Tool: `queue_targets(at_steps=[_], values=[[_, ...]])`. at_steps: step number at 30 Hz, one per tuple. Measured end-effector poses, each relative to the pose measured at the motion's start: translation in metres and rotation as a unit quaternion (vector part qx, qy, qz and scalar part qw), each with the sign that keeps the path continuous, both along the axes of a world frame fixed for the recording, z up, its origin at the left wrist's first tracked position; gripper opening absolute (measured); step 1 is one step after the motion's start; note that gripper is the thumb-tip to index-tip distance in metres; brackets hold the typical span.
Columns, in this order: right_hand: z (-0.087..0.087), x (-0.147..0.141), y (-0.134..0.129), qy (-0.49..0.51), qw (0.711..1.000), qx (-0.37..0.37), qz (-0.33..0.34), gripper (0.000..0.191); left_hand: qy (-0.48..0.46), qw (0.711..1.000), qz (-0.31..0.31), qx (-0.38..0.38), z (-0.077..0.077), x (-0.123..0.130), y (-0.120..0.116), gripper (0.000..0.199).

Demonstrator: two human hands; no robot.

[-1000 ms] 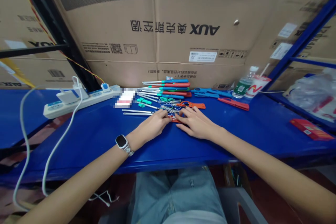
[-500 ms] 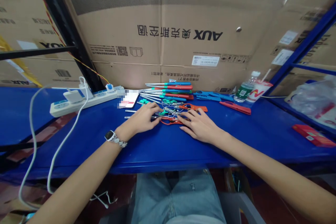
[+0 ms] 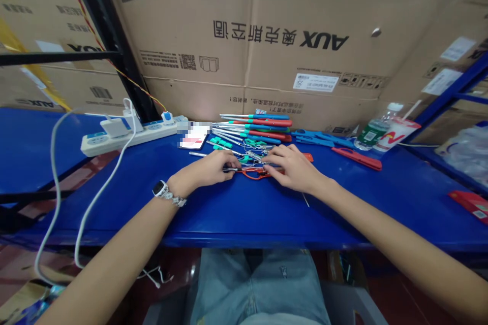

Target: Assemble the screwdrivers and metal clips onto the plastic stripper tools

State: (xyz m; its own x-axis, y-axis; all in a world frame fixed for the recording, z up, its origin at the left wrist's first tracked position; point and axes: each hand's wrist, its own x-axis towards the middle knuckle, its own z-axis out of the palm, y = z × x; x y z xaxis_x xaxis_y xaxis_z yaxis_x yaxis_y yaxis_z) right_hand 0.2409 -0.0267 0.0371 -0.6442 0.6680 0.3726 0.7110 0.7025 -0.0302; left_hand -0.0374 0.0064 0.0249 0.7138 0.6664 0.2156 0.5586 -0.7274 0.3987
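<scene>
My left hand [image 3: 211, 168] is closed at the fingertips on a thin dark-and-silver piece [image 3: 231, 169]. My right hand [image 3: 295, 170] has its fingers bent together over the right side of a small pile; what they pinch is hidden, and a thin wire end [image 3: 306, 200] pokes out beneath the palm. Between the hands lie an orange looped handle [image 3: 256, 175] and thin white wires with small metal parts. Green plastic pieces [image 3: 221, 143] sit just beyond my left hand. Behind them is a stack of long tools [image 3: 267, 129] with metal shafts and red, blue and green handles.
A white power strip [image 3: 133, 134] and a phone [image 3: 195, 136] are at left. Blue tools [image 3: 320, 138], a red tool [image 3: 357, 158], a bottle [image 3: 371, 132] and a paper cup [image 3: 398, 133] stand or lie at right. A large carton [image 3: 247, 35] rises behind the blue table [image 3: 244, 213].
My left fingers have closed on the thin dark piece. My right fingers, spread earlier, are drawn together, and a wire end now shows below them. The view has shifted slightly.
</scene>
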Motion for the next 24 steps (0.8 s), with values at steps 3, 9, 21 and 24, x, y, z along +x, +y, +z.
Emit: queue_targets(at_steps=[3, 9, 21, 24], values=[[0.004, -0.017, 0.009, -0.018, 0.998, -0.060, -0.003, 0.022, -0.007, 1.000, 0.005, 0.011, -0.002, 0.002, -0.003, 0.030], [0.000, -0.015, 0.006, 0.006, 0.996, -0.093, -0.014, 0.018, 0.015, 0.998, 0.008, 0.062, -0.001, 0.014, -0.013, 0.032], [-0.004, 0.008, -0.001, 0.022, 0.996, -0.089, -0.012, 0.020, 0.047, 0.987, -0.005, 0.152, -0.008, 0.041, -0.015, 0.043], [0.001, 0.007, -0.005, -0.001, 0.995, -0.097, -0.011, 0.019, 0.053, 0.986, 0.007, 0.160, -0.008, 0.041, -0.017, 0.048]])
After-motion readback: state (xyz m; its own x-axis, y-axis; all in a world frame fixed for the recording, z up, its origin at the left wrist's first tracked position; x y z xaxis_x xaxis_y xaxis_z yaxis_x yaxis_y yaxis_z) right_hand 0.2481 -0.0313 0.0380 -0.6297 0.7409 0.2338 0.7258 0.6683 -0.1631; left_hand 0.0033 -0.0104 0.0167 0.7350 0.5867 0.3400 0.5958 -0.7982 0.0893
